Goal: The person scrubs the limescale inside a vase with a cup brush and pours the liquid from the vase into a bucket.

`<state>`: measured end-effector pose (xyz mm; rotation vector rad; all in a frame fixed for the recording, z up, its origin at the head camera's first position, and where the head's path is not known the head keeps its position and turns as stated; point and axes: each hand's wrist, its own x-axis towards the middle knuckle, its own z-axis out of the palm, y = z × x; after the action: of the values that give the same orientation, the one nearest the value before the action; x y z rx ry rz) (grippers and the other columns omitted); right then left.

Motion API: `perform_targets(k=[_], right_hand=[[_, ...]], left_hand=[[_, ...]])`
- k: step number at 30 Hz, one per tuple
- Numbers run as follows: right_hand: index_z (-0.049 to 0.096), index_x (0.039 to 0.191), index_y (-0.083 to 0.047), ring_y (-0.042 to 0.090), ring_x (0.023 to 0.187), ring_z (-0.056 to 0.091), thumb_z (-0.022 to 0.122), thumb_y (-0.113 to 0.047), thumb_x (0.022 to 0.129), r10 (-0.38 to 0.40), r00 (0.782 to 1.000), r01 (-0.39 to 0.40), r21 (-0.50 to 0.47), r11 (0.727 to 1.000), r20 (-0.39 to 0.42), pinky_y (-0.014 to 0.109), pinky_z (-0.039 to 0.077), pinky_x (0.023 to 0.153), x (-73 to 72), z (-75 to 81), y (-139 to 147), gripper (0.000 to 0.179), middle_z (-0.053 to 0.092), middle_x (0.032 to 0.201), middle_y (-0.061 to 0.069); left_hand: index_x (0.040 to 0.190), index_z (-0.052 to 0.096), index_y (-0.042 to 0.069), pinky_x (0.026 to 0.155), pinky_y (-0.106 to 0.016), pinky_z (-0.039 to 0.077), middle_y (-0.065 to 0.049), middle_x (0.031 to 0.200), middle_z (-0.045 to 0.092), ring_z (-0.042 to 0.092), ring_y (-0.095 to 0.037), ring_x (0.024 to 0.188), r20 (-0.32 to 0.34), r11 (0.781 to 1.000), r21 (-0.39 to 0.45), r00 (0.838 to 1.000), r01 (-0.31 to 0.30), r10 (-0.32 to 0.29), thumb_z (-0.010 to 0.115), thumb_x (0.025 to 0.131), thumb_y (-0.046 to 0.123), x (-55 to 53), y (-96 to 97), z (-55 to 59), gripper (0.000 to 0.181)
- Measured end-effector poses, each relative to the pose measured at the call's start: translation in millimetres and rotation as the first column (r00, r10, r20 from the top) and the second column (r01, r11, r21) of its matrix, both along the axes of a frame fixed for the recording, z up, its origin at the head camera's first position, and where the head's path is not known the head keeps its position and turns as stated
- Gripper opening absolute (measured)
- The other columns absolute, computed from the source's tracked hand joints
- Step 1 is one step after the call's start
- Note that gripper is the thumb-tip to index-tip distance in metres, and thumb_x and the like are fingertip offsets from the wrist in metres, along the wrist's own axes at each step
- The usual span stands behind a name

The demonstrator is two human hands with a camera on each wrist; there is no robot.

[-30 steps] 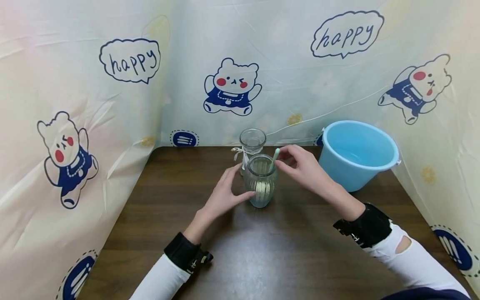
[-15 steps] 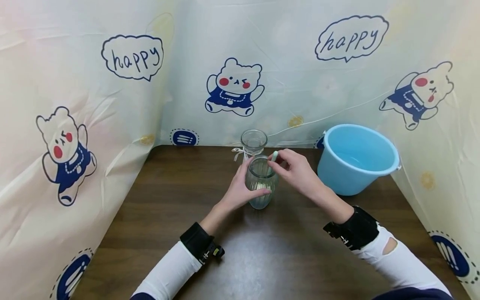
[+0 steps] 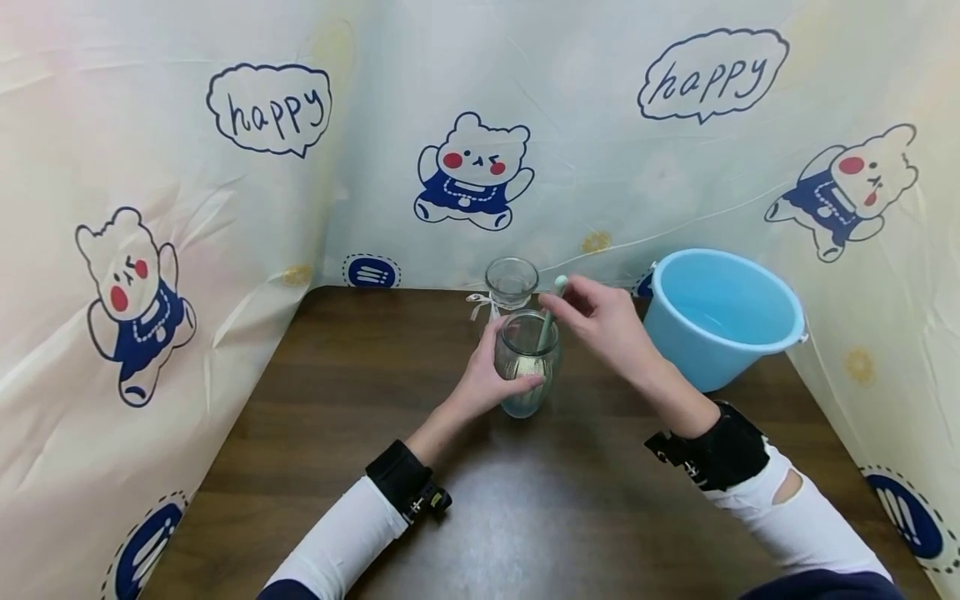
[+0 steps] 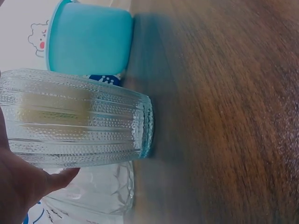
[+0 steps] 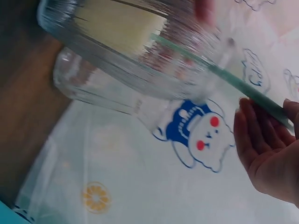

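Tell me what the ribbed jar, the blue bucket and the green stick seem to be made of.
Ribbed jar: most likely glass, clear and glossy; it is see-through, with highlights along its textured wall.
Blue bucket: probably plastic, judging by its smooth, evenly coloured wall.
Green stick: perhaps plastic, with a smooth, plain surface, though painted wood or metal can't be ruled out.

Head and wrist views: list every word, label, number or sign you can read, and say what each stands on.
"happy": left speech bubble, printed on the cloth.
"happy": right speech bubble, same cloth.
White marks on the cloth's blue badges: perhaps exclamation marks, not certain.
White marks on the black wristbands: too small to read.
Front jar, back jar, blue bucket: no text visible.
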<state>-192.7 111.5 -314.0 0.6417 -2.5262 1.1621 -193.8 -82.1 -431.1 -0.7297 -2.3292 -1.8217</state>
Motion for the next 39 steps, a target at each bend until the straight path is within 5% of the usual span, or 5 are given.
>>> perform_targets(k=[9, 17, 20, 33, 39], right_hand=[[0.073, 0.089, -0.006, 0.015, 0.071, 0.064, 0.063, -0.028, 0.094, -0.007, 0.998, 0.011, -0.076, 0.997, 0.057, 0.024, 0.051, 0.062, 11.8, 31.4, -8, 0.024, 0.072, 0.079, 0.009], [0.075, 0.087, -0.011, 0.015, 0.069, 0.064, 0.064, -0.041, 0.091, 0.053, 0.992, -0.046, -0.064, 0.997, 0.112, 0.027, 0.052, 0.06, 7.3, 10.3, -2, 0.033, 0.072, 0.076, 0.006], [0.074, 0.093, -0.009, 0.015, 0.07, 0.067, 0.064, -0.039, 0.091, 0.049, 0.995, -0.039, -0.117, 0.992, 0.086, 0.024, 0.056, 0.063, 9.7, 24.0, -3, 0.032, 0.074, 0.083, 0.007], [0.069, 0.088, -0.004, 0.021, 0.067, 0.068, 0.061, -0.034, 0.095, 0.087, 0.994, -0.077, -0.131, 0.988, 0.072, 0.03, 0.058, 0.061, 10.5, 12.1, -12, 0.031, 0.071, 0.081, 0.009], [0.07, 0.094, -0.004, 0.019, 0.069, 0.068, 0.06, -0.034, 0.095, 0.08, 0.997, -0.075, -0.204, 0.976, 0.012, 0.028, 0.058, 0.063, 15.4, 29.2, -14, 0.032, 0.07, 0.087, 0.009]], left_hand=[[0.15, 0.028, 0.024, 0.098, -0.047, 0.044, -0.006, 0.14, 0.047, 0.047, -0.016, 0.122, -0.027, 0.999, -0.032, 0.999, -0.019, 0.018, 0.084, 0.071, 0.031, -21.2, 1.0, -23.1, 0.098], [0.149, 0.027, 0.024, 0.098, -0.045, 0.045, -0.004, 0.141, 0.045, 0.046, -0.013, 0.121, 0.024, 0.997, -0.07, 1.0, -0.014, 0.016, 0.083, 0.071, 0.039, -16.3, -0.5, -24.0, 0.097], [0.148, 0.029, 0.023, 0.097, -0.044, 0.046, -0.007, 0.14, 0.047, 0.048, -0.013, 0.119, 0.01, 0.999, -0.046, 1.0, -0.01, 0.01, 0.084, 0.07, 0.034, -17.5, -0.9, -24.2, 0.096], [0.148, 0.028, 0.008, 0.098, -0.05, 0.044, -0.017, 0.14, 0.046, 0.049, -0.023, 0.12, 0.016, 1.0, -0.025, 1.0, 0.004, -0.003, 0.082, 0.074, 0.023, -1.7, 0.0, 0.7, 0.093], [0.145, 0.031, 0.006, 0.097, -0.048, 0.045, -0.019, 0.137, 0.048, 0.05, -0.02, 0.117, 0.023, 1.0, -0.02, 1.0, -0.007, 0.007, 0.082, 0.073, 0.019, -0.1, 0.0, 2.7, 0.089]])
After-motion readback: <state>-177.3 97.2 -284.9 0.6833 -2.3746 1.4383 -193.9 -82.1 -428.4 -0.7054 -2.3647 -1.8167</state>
